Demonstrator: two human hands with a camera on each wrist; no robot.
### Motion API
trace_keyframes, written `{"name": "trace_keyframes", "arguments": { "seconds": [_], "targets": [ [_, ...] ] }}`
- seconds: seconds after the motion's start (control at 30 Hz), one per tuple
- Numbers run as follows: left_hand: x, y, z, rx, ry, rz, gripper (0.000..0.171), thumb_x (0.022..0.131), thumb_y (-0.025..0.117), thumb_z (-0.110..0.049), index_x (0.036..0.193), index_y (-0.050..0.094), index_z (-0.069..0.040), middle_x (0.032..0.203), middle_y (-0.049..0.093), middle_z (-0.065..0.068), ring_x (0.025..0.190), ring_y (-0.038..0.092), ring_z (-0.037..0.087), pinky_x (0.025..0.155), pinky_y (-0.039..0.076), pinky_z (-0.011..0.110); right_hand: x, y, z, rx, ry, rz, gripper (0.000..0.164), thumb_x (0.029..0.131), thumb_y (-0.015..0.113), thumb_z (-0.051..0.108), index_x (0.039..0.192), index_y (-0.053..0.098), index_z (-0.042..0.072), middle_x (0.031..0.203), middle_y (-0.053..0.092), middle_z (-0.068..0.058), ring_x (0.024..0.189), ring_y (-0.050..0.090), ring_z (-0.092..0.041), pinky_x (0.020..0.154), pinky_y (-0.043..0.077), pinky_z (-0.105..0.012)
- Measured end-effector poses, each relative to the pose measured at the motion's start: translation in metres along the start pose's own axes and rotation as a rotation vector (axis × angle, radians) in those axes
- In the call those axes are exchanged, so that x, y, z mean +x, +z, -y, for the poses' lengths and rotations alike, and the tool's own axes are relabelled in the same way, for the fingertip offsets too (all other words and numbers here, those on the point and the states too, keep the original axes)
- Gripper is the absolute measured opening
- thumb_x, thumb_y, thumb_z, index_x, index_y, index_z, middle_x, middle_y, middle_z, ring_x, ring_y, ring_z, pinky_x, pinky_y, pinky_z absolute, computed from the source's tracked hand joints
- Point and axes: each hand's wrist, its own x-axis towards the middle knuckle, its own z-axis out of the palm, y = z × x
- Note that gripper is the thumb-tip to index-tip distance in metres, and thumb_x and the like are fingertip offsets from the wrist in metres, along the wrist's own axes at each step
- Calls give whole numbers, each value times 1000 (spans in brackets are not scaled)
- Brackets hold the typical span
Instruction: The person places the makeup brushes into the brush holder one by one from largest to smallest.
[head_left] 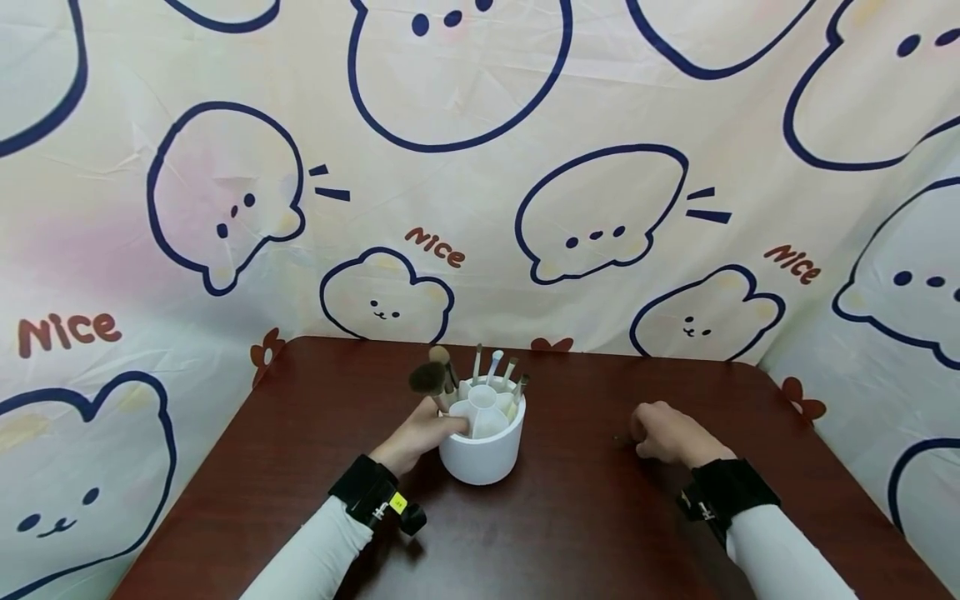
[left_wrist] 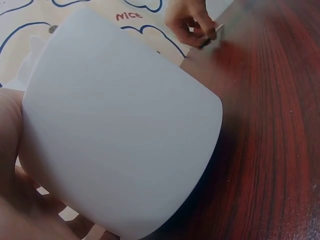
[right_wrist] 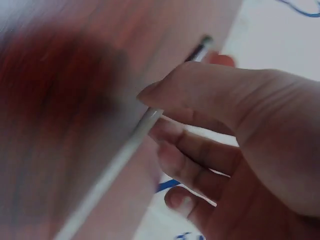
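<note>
A white round brush holder [head_left: 480,458] with inner compartments stands on the table, and several makeup brushes [head_left: 428,380] rise from it. My left hand [head_left: 422,435] grips the holder's left side, thumb over the rim and fingers outside. In the left wrist view the holder's smooth wall [left_wrist: 120,125] fills the middle. To the right of it, my right hand [head_left: 671,435] is low over the table. Thumb and fingers pinch a slim makeup brush [right_wrist: 112,170] with a pale handle, a metallic ferrule and a small dark tip. The other fingers curl loosely behind it.
The dark reddish-brown wooden table [head_left: 577,533] has its far edge against a cream cloth backdrop [head_left: 487,192] printed with cartoon bears. Black bands with small cameras [head_left: 367,492] wrap both wrists.
</note>
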Motion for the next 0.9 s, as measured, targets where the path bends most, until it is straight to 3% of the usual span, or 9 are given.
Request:
{"name": "trace_keyframes", "arguments": {
  "seconds": [0.1, 0.27, 0.37, 0.47, 0.57, 0.63, 0.9],
  "targets": [
    [-1, 1, 0, -4, -4, 3, 59, 72, 64, -8, 128, 49, -9, 123, 55, 8, 106, 49, 21, 88, 39, 38, -7, -6, 14, 43, -121, -86, 8, 79, 67, 2, 81, 65, 10, 75, 59, 0, 65, 51, -14, 56, 45, -31],
    [-2, 1, 1, -12, -11, 4, 59, 72, 65, -7, 129, 49, -10, 123, 54, 7, 107, 48, 20, 89, 38, 38, -23, -31, 55, 113, -319, -339, 10, 83, 69, 12, 86, 67, 21, 77, 61, 9, 65, 52, -5, 56, 47, -26],
    [-1, 1, 1, -15, -14, -5, 59, 72, 65, -8, 129, 49, -10, 123, 55, 7, 107, 48, 20, 89, 38, 37, -35, -49, 87, 226, -410, -503, 12, 85, 68, 15, 91, 67, 25, 81, 63, 11, 65, 53, -5, 55, 47, -25],
    [-1, 1, 0, -16, -17, -10, 59, 72, 64, -8, 128, 49, -10, 123, 55, 7, 107, 48, 20, 88, 39, 37, -48, -63, 119, 378, -480, -600, 13, 85, 67, 14, 95, 68, 22, 84, 65, 9, 68, 56, -7, 56, 48, -25],
    [-1, 0, -1, -17, -13, -2, 59, 72, 64, -7, 129, 49, -9, 123, 54, 8, 107, 48, 20, 87, 39, 36, -55, -65, 145, 512, -535, -629, 16, 86, 66, 9, 99, 68, 17, 88, 66, 6, 73, 59, -12, 59, 50, -26],
    [-1, 0, -1, -20, -13, 1, 59, 72, 64, -7, 129, 48, -9, 124, 54, 8, 107, 48, 20, 87, 40, 36, -53, -61, 156, 544, -562, -636, 16, 86, 66, 8, 100, 68, 16, 90, 66, 5, 76, 59, -13, 60, 51, -26],
    [1, -1, 0, -30, -5, 15, 61, 72, 64, -7, 130, 47, -10, 125, 53, 7, 109, 46, 21, 90, 37, 38, -22, -19, 164, 522, -562, -538, 11, 85, 68, 20, 97, 69, 19, 91, 65, 9, 79, 58, -8, 64, 52, -28]
  ]
}}
